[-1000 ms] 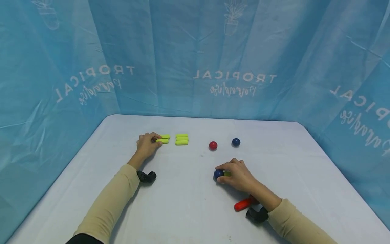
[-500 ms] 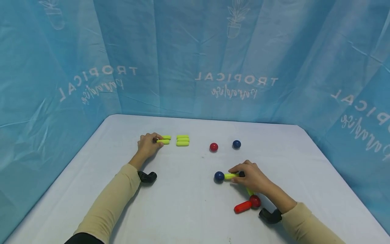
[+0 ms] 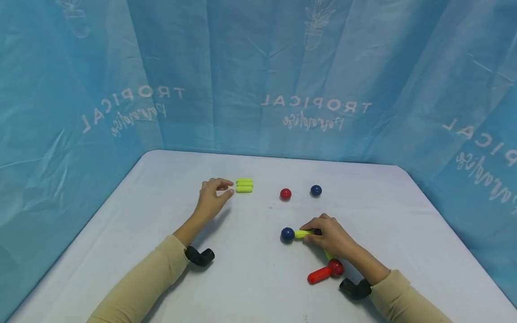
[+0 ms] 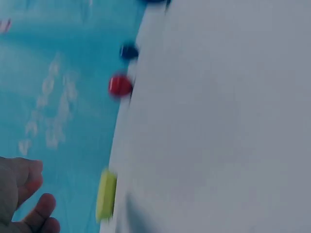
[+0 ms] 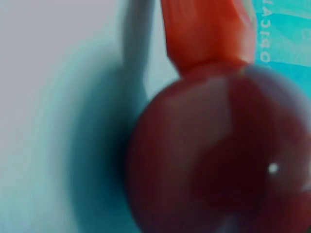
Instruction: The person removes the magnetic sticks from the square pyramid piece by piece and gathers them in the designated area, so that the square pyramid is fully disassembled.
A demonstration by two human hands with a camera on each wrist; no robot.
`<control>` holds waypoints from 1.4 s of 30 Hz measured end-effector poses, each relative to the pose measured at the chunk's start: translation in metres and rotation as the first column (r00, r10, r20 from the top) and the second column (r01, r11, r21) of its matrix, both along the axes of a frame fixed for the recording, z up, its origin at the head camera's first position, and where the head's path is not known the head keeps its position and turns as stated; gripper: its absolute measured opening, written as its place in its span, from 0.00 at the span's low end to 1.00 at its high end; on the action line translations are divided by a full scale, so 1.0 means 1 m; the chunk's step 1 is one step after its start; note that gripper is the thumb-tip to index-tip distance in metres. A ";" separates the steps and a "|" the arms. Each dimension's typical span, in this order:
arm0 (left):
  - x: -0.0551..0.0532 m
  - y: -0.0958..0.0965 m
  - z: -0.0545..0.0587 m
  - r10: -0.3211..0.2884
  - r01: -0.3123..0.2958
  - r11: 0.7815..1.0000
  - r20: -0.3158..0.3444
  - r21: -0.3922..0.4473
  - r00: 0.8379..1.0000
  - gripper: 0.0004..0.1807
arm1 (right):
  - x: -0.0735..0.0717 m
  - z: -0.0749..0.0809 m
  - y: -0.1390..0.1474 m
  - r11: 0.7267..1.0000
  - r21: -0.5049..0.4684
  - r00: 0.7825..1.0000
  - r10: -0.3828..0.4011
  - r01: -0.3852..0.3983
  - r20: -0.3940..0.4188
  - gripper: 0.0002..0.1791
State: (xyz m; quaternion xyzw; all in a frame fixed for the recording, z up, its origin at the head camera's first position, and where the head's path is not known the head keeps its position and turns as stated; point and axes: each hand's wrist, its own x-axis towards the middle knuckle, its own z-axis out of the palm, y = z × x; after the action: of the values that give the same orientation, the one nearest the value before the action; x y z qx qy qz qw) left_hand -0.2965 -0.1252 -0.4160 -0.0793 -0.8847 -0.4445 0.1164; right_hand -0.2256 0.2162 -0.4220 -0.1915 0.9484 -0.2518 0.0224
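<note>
**Right hand [image 3: 329, 234] pinching held rod [image 3: 300, 234]; left hand [image 3: 212, 197] beside loose rods [image 3: 244, 185]**

Surface: white table [image 3: 250, 287], tan sleeves [image 3: 404, 298] and black wrist mounts [image 3: 356, 289] over the near part. Blue sheet [image 3: 242, 67] hangs behind and at both sides, "TROPICAL Paradise" print mirrored.

Views: right wrist is a close-up, joined red ball [image 3: 336, 268] with the end of red rod [image 3: 319, 275] butted against it. Left wrist is tilted and blurred: parted fingertips, one yellow-green piece, loose red ball [image 3: 285, 194], loose blue ball [image 3: 316, 190]. Only head view has the right hand's grip and the full layout.

Orientation, near to far:
- Red rod: free end aims near-left, ball on its other end.
- Second rod [image 3: 329, 255]: yellow-green, runs from under the right hand toward the joined red ball, mostly covered.
- Held rod: yellow-green, right of table centre, long axis left-right, joined blue ball [image 3: 287, 234] at its left end. Dark piece at the right end, partly covered; can't tell what.
- Loose rods: three yellow-green, side by side, axes left-right.

Left hand: narrow gap between thumb and fingertips, inside of palm hidden.
</note>
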 end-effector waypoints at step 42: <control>0.064 0.061 -0.012 -0.189 0.205 0.970 0.129 -0.131 0.974 0.19 | 0.022 -0.001 -0.029 0.995 0.064 0.995 0.080 -0.076 -0.056 0.13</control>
State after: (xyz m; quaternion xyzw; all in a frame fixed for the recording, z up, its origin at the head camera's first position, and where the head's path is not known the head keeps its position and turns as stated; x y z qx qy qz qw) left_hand -0.2323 -0.0637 -0.4277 -0.1493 -0.9073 -0.3929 0.0144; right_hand -0.2035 0.1867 -0.4231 -0.2350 0.9478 -0.2155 0.0107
